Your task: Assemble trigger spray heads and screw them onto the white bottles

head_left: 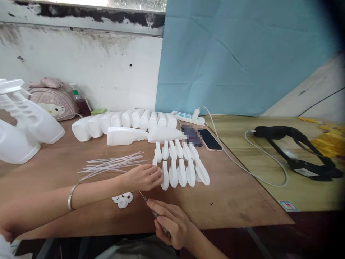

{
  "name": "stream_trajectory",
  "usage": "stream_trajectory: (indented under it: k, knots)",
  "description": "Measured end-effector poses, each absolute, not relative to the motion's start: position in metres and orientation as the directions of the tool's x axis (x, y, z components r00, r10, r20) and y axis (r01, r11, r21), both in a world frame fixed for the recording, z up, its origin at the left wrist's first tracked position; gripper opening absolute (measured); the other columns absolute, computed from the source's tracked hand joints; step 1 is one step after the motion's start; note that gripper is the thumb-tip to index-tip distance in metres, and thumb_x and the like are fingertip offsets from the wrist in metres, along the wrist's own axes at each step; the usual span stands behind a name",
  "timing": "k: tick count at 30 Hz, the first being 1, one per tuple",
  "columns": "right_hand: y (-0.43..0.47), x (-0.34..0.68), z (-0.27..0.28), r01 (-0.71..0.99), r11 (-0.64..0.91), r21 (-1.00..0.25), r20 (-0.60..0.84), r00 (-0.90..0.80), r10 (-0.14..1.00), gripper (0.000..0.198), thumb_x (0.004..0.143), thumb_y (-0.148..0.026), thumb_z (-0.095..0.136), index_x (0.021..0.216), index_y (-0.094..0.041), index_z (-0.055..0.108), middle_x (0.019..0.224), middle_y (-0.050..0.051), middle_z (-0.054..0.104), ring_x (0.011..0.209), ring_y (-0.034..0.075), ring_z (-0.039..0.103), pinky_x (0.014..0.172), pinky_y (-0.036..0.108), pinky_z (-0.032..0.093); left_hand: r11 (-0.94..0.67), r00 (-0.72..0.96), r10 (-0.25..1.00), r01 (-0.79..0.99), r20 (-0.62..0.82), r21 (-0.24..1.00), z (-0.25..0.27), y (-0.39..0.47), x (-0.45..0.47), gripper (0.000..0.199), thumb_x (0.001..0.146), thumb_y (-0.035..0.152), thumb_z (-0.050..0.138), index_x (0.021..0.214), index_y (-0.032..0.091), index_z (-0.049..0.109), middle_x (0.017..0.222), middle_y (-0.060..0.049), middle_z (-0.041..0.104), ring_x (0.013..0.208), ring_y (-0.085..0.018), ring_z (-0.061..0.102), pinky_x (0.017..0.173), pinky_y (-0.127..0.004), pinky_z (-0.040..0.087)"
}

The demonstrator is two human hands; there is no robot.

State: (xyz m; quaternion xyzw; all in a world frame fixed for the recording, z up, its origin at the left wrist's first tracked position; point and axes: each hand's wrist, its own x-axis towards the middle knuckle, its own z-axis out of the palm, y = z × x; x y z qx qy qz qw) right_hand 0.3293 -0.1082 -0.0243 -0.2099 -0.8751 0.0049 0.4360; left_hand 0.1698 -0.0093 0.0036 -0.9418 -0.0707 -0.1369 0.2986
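My left hand [145, 177] reaches across the table with its fingers curled together at the left end of two rows of white plastic spray-trigger heads [182, 173]. Its fingertips hide what they hold, if anything. Lower down, my right hand [172, 223] is closed round a slim metal tool [157, 215] with a thin point, aimed up and left; its exact kind is unclear. White ring washers [123, 200] lie in a small pile below my left forearm. Behind that wrist, thin white tubes [110, 164] are spread in a loose bundle.
White bottles [107, 122] lie in a row at the back, with larger ones [24, 126] at the left. Phones [210, 139], a power strip [188, 117] and its cable stand behind the heads. A black headset [299, 151] and pink bag [54, 99] flank the brown board [229, 194].
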Motion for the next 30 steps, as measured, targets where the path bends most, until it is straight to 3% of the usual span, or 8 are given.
stream_trajectory:
  k: [6, 11, 19, 23, 27, 30]
  knots:
    - [-0.11, 0.337, -0.03, 0.434, 0.861, -0.266, 0.692, -0.536, 0.484, 0.019, 0.077, -0.006, 0.04, 0.093, -0.015, 0.046, 0.097, 0.015, 0.067, 0.091, 0.019, 0.064, 0.07, 0.026, 0.056, -0.804, 0.929, 0.007, 0.225, 0.37, -0.551, -0.005, -0.007, 0.169, 0.011, 0.086, 0.012, 0.043, 0.08, 0.013, 0.052, 0.095, -0.01, 0.064, 0.071, -0.014, 0.057, 0.062, -0.026, 0.046]
    - [-0.11, 0.337, -0.03, 0.421, 0.881, -0.217, 0.712, -0.548, 0.438, 0.019, 0.077, -0.007, 0.039, 0.093, -0.016, 0.044, 0.098, 0.016, 0.067, 0.097, 0.019, 0.063, 0.072, 0.026, 0.055, -0.83, 0.923, -0.011, 0.207, 0.386, -0.518, -0.006, -0.007, 0.173, 0.011, 0.084, 0.01, 0.043, 0.076, 0.015, 0.049, 0.095, -0.009, 0.062, 0.066, -0.013, 0.055, 0.06, -0.025, 0.045]
    - [-0.109, 0.338, -0.029, 0.468, 0.855, -0.224, 0.693, -0.54, 0.478, 0.022, 0.077, -0.007, 0.039, 0.097, -0.014, 0.047, 0.097, 0.014, 0.068, 0.092, 0.018, 0.064, 0.071, 0.025, 0.056, -0.845, 0.934, 0.008, 0.197, 0.357, -0.496, -0.006, -0.004, 0.181, 0.011, 0.086, 0.011, 0.041, 0.082, 0.015, 0.05, 0.089, -0.008, 0.059, 0.065, -0.013, 0.054, 0.058, -0.025, 0.043]
    - [-0.107, 0.338, -0.026, 0.441, 0.868, -0.228, 0.714, -0.53, 0.457, 0.018, 0.076, -0.007, 0.04, 0.089, -0.015, 0.047, 0.095, 0.015, 0.068, 0.089, 0.019, 0.065, 0.068, 0.026, 0.057, -0.838, 0.935, 0.031, 0.217, 0.353, -0.5, -0.005, -0.006, 0.184, 0.021, 0.087, 0.011, 0.04, 0.106, 0.012, 0.049, 0.091, -0.009, 0.061, 0.068, -0.014, 0.056, 0.063, -0.028, 0.045]
    - [-0.108, 0.339, -0.021, 0.41, 0.895, -0.175, 0.725, -0.562, 0.399, 0.014, 0.072, -0.007, 0.041, 0.076, -0.019, 0.046, 0.095, 0.016, 0.068, 0.093, 0.021, 0.064, 0.075, 0.03, 0.056, -0.824, 0.925, 0.184, 0.33, 0.332, -0.46, 0.008, -0.012, 0.167, 0.043, 0.085, 0.009, 0.039, 0.128, 0.015, 0.035, 0.115, -0.01, 0.057, 0.089, -0.019, 0.057, 0.078, -0.034, 0.042]
    - [-0.108, 0.337, -0.019, 0.376, 0.925, -0.057, 0.742, -0.604, 0.292, 0.016, 0.072, -0.005, 0.041, 0.076, -0.019, 0.047, 0.097, 0.015, 0.068, 0.097, 0.021, 0.062, 0.08, 0.033, 0.055, -0.783, 0.833, 0.466, 0.545, 0.299, -0.299, 0.02, -0.01, 0.133, 0.053, 0.082, 0.015, 0.045, 0.132, 0.011, 0.027, 0.123, -0.014, 0.051, 0.105, -0.024, 0.05, 0.086, -0.036, 0.037]
